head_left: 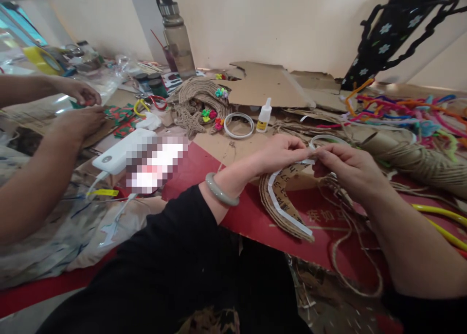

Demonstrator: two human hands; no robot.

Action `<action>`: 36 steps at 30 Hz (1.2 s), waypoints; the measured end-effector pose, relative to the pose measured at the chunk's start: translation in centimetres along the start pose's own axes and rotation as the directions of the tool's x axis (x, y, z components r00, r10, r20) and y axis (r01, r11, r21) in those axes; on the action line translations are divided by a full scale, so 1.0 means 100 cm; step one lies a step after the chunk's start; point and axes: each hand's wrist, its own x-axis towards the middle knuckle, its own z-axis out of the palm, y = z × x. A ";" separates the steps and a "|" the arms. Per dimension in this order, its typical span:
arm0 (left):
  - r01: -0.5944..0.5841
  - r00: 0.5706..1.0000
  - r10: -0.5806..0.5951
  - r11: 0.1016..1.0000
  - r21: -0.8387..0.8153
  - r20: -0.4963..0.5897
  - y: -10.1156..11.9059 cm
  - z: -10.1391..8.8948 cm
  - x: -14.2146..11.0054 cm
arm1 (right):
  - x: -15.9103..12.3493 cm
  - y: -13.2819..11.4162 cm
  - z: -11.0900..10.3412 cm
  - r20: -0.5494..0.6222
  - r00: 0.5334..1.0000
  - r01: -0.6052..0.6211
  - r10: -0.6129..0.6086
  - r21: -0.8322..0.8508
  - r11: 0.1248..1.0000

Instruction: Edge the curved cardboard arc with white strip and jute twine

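Note:
My left hand (282, 151), with a pale bangle on its wrist, is closed, its fingertips pinched together. My right hand (345, 166) is also closed, and its fingertips meet those of the left at a strip of white tape (308, 162). A thin translucent tape roll (330, 137) shows just behind the fingers. Below the hands lies a crescent-shaped cardboard piece (272, 198), edged with jute cord, with white tape strips along its inner face and printed characters on it. Fingers hide the exact grip. Loose jute cord (359, 232) hangs under my right hand.
Behind stand a small glue bottle (263, 116), another tape ring (239, 126) and a cord-covered piece with coloured flowers (197, 98). Coloured pipe cleaners (412, 110) and a cord roll (412, 161) lie right. A co-worker's hands (82, 108) are left, near a white power bank (124, 151).

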 end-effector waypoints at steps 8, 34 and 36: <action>0.005 0.999 -0.006 1.000 0.027 0.047 -0.004 0.000 0.002 | 0.001 0.004 -0.001 0.019 0.999 -0.032 0.032 0.015 0.999; -0.102 0.983 0.081 0.987 0.122 0.166 -0.016 -0.004 0.013 | 0.001 0.029 -0.002 -0.139 0.985 -0.119 0.103 -0.115 0.986; -0.109 0.982 0.086 0.985 0.132 0.166 -0.016 -0.004 0.014 | 0.000 0.030 0.000 -0.180 0.982 -0.087 0.057 -0.165 0.982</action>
